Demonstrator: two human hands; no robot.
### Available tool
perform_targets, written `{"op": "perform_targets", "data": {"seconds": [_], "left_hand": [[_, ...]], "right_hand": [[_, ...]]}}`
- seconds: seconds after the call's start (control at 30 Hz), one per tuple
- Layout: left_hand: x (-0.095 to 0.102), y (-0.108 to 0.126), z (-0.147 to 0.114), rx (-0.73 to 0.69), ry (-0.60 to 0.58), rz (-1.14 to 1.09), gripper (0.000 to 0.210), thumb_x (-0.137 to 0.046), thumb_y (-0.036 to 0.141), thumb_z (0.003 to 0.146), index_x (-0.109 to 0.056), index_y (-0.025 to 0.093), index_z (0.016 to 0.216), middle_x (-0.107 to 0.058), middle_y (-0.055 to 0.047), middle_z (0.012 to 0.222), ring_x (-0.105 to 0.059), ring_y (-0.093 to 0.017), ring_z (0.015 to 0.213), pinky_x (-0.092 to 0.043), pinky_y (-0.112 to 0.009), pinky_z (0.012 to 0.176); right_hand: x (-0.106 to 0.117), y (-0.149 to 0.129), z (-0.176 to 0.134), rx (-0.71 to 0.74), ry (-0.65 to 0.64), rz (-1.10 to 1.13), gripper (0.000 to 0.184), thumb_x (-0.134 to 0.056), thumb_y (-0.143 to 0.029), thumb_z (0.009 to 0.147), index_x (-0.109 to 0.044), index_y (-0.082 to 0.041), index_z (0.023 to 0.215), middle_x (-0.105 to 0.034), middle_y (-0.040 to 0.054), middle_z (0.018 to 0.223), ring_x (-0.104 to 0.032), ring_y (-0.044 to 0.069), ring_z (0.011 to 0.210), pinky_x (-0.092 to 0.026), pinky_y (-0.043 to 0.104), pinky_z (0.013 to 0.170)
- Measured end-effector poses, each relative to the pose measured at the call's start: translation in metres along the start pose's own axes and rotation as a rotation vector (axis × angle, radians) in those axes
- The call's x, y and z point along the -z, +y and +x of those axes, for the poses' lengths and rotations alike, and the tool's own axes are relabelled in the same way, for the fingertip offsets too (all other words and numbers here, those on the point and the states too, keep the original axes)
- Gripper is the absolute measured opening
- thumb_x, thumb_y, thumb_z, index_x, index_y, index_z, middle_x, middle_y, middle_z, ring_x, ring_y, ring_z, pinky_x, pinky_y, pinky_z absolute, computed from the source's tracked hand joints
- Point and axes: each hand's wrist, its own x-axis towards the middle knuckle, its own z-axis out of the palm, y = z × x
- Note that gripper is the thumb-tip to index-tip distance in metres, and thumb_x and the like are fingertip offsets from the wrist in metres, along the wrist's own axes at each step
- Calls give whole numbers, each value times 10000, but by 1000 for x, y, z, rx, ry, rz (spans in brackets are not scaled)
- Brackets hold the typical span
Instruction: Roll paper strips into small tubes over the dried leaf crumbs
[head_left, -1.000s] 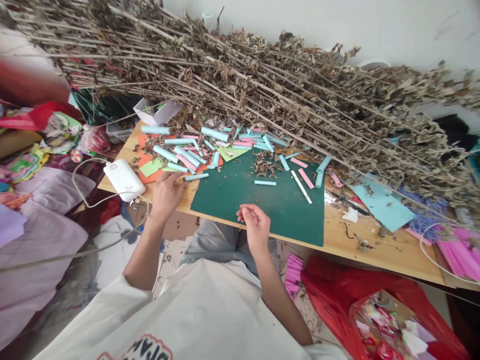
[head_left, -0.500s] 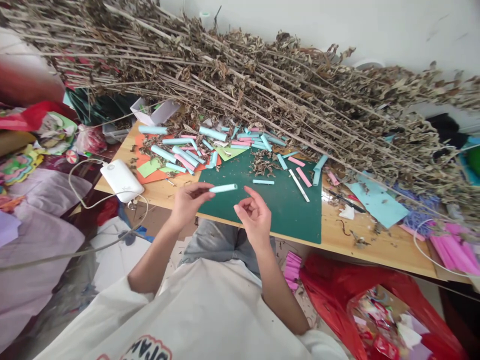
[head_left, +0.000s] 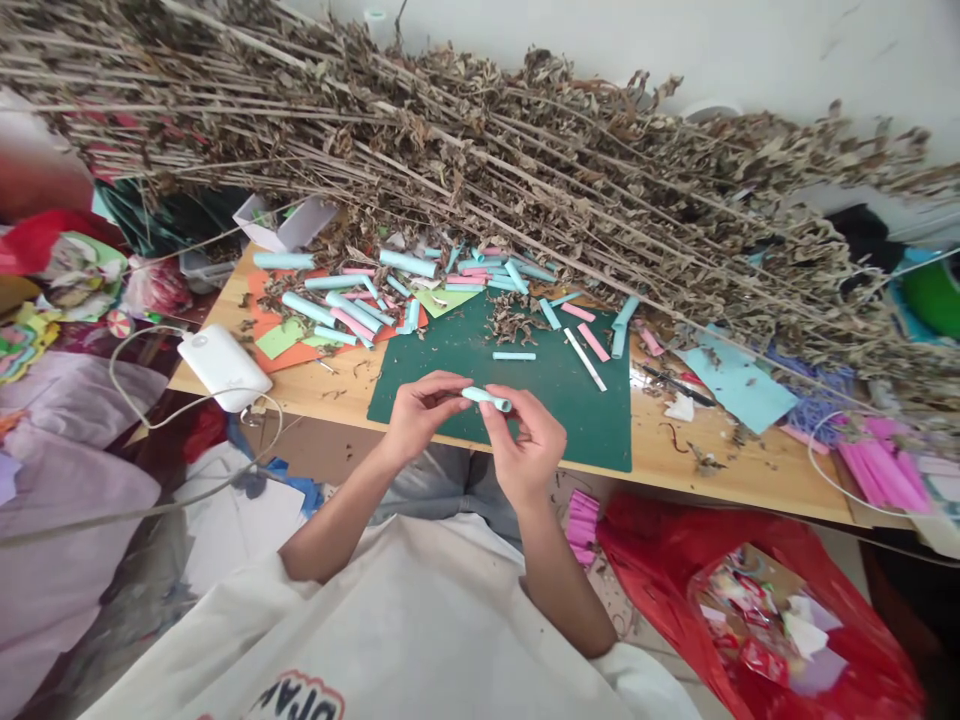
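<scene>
A light blue rolled paper tube (head_left: 486,398) is held between both hands above the front edge of the green cutting mat (head_left: 450,345). My left hand (head_left: 426,415) pinches its left end with thumb and fingertips. At the other end, my right hand (head_left: 525,440) grips the tube near its open mouth, which faces right. On the mat just beyond lies a thin blue paper tube (head_left: 514,356), with a white stick (head_left: 585,360) and a pink paper tube (head_left: 593,342) to its right. Crumbled dry leaves (head_left: 516,318) form a small heap behind.
Long dried leafy stalks (head_left: 480,150) stretch across the back of the table. Several blue and pink tubes lie on orange paper (head_left: 289,335) at the left, near a white power bank (head_left: 225,368) with a cable. A red plastic bag (head_left: 660,540) holds scraps at lower right.
My right hand has closed on the tube's right end; before, it was apart from it. My left hand has brought the tube rightward and slightly nearer. The view has shifted a little.
</scene>
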Motion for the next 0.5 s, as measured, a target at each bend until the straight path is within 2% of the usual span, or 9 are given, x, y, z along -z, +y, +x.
{"op": "perform_targets", "data": {"seconds": [0.07, 0.13, 0.2, 0.27, 0.37, 0.5], "left_hand": [[-3, 2, -1, 1, 52, -19, 270, -840, 255, 707, -777, 208, 965, -722, -57, 951, -695, -143, 819, -591, -269, 744], [-11, 6, -2, -36, 105, -29, 249, -836, 248, 713, -769, 207, 949, -729, -49, 943, -699, -136, 817, -593, -265, 761], [-20, 10, -3, -73, 114, -26, 215, -825, 253, 728, -760, 201, 926, -731, -49, 941, -705, -139, 824, -599, -268, 776], [-28, 15, -4, -95, 104, -5, 198, -813, 265, 745, -752, 195, 921, -732, -54, 942, -711, -147, 834, -605, -274, 784], [-36, 18, -3, -105, 117, 32, 186, -796, 275, 769, -742, 186, 923, -737, -58, 934, -714, -154, 847, -609, -274, 776], [-35, 18, -1, -55, 139, 0, 181, -813, 260, 747, -745, 177, 892, -749, -52, 908, -711, -148, 838, -597, -260, 779]], "right_hand": [[2, 11, 4, -126, 84, 180, 156, -736, -350, 804, -741, -251, 924, -652, -4, 711, -566, 127, 629, -473, 278, 612], [4, 22, 8, -319, 142, 427, 203, -759, -383, 775, -715, -227, 899, -589, -38, 617, -519, 94, 548, -429, 240, 527], [6, 30, 11, -516, 147, 649, 242, -786, -385, 741, -687, -213, 881, -564, -56, 608, -492, 70, 525, -409, 210, 491], [7, 33, 12, -649, 126, 811, 245, -797, -362, 730, -667, -209, 870, -559, -63, 633, -482, 56, 530, -421, 193, 491], [9, 32, 11, -718, 88, 977, 184, -770, -322, 770, -648, -210, 852, -534, -69, 637, -459, 50, 524, -437, 183, 488], [12, 29, 9, -751, 51, 1130, 119, -733, -261, 811, -637, -199, 842, -505, -71, 637, -446, 38, 528, -442, 155, 483]]}}
